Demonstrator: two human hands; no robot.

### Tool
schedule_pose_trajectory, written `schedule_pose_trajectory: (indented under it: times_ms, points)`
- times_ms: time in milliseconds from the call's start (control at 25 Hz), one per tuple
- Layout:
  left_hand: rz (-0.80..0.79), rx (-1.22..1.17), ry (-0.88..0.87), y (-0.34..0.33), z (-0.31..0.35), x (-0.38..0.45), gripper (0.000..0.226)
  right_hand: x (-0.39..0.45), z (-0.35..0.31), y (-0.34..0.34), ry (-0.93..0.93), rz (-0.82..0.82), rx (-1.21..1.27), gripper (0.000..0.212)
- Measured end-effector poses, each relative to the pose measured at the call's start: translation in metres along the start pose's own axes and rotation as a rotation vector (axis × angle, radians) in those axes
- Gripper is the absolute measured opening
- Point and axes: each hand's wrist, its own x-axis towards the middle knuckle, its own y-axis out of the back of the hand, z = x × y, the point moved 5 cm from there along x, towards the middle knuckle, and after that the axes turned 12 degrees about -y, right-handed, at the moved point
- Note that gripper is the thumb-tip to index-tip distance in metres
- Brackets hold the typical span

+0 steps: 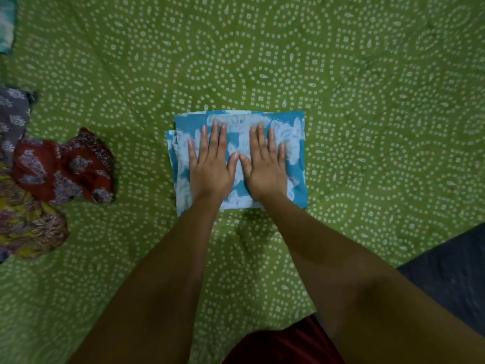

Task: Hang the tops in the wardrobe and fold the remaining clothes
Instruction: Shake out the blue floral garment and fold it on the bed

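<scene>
A blue cloth with a white flower print (295,132) lies folded into a rectangle in the middle of the green patterned bedsheet (262,61). Both my hands lie flat on top of it, side by side, thumbs nearly touching. My left hand (211,164) presses the left half with straight fingers. My right hand (265,166) presses the right half the same way. At the left edge sits a heap of unfolded clothes: a red printed piece (65,169), a yellow and purple floral piece (29,229) and a grey printed piece (13,114).
A bit of pale teal cloth (6,24) shows in the top left corner. A dark blue surface (451,274) lies past the sheet's edge at the lower right. Dark red fabric (286,345) shows at the bottom, close to my body.
</scene>
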Motion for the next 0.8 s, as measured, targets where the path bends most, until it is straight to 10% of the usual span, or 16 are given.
schedule_pose_trajectory:
  times_ms: [320,560,800]
  points:
    - [0.098,0.047,0.054,0.005,-0.033,0.032,0.076,0.048,0.037,0.016,-0.035,0.192,-0.071,0.068]
    - [-0.007,-0.118,0.217,-0.013,-0.06,-0.075,0.078,-0.014,0.078,0.017,-0.285,0.121,0.335,0.068]
    - [-0.198,-0.222,0.307,0.054,-0.06,-0.104,0.077,-0.026,0.046,0.094,-0.695,-0.494,1.111,0.039]
